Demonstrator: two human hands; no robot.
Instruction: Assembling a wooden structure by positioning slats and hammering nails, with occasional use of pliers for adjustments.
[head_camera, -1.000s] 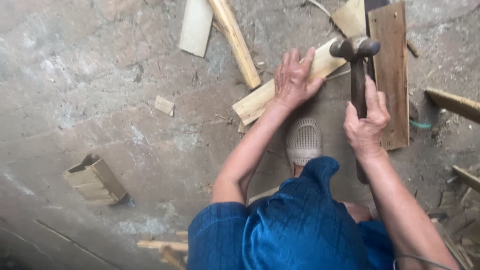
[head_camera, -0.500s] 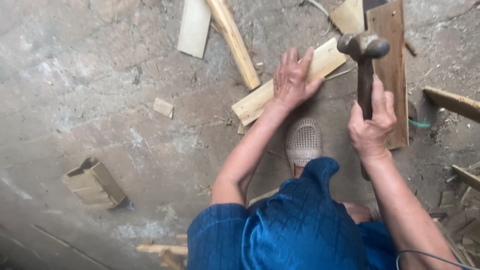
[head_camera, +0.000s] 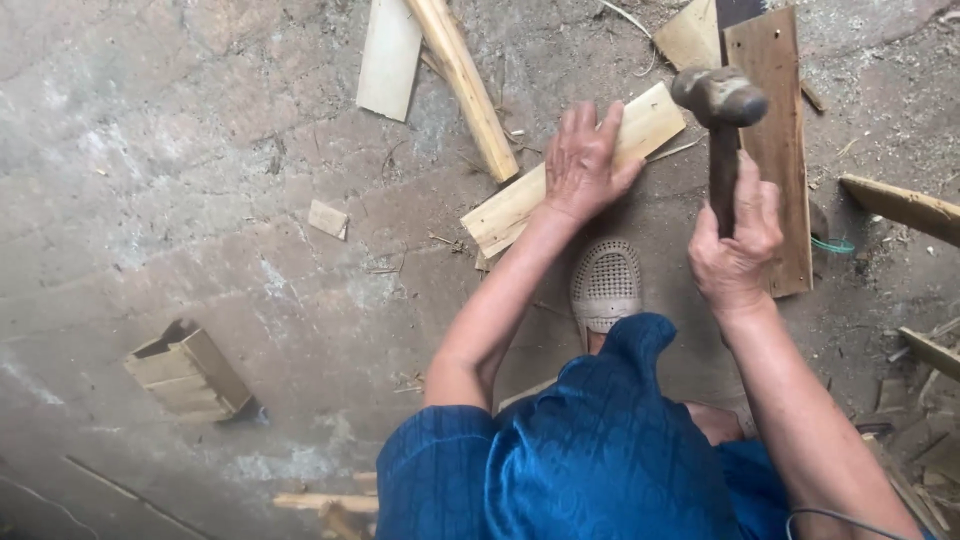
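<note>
Item: hammer (head_camera: 722, 120), dark metal head on a dark handle, raised just right of the left hand. I judge it head-heavy and rigid; the grip sits low on the handle, where I would take it.

Right hand (head_camera: 738, 245): closed around the hammer handle.

Left hand (head_camera: 585, 160): fingers spread flat, pressing on the pale wooden plank (head_camera: 575, 175) lying on the concrete floor (head_camera: 200, 200).

The plank looks to me light, stiff and splinter-prone, best pinned flat mid-length.

Beyond the right hand: a darker brown board (head_camera: 775, 140).

Beyond the left hand: a round pale stick (head_camera: 465, 85) and a flat offcut (head_camera: 388, 60).

Below the hands: a perforated shoe (head_camera: 606, 285).

Container: a small wooden box (head_camera: 188, 372), far left of the left hand; contents I cannot tell.
</note>
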